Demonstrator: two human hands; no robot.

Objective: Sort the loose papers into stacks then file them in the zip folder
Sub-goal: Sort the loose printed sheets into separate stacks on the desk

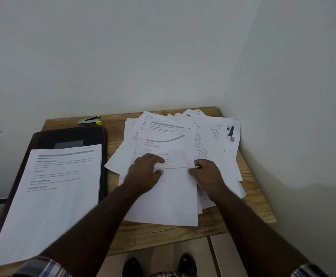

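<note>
- Wall (123, 56), plain white, fills upper half of frame; meets a second wall (303, 96) at right in a corner.
- Wooden table (163, 234) in lower centre, pushed into that corner.
- Black zip folder (69, 136) at left of frame, lying flat on table, closed side up.
- Sorted stack (53, 196) of printed sheets sits on the folder, covering most of its lower part, text facing up.
- Loose papers (183, 140) fanned in messy pile right of centre, overlapping at mixed angles, some reaching table's right edge.
- Left hand (145, 172) on the pile's near part, fingers curled, thumb and fingers pinching edge of a top sheet (167, 196).
- Right hand (207, 174) just right of it, also pinching the same sheet's right edge.
- Stapler (90, 120), small, silver with yellow tip, on table's far edge above folder.
- Shoes (159, 264) visible at bottom centre, on floor below table.
</note>
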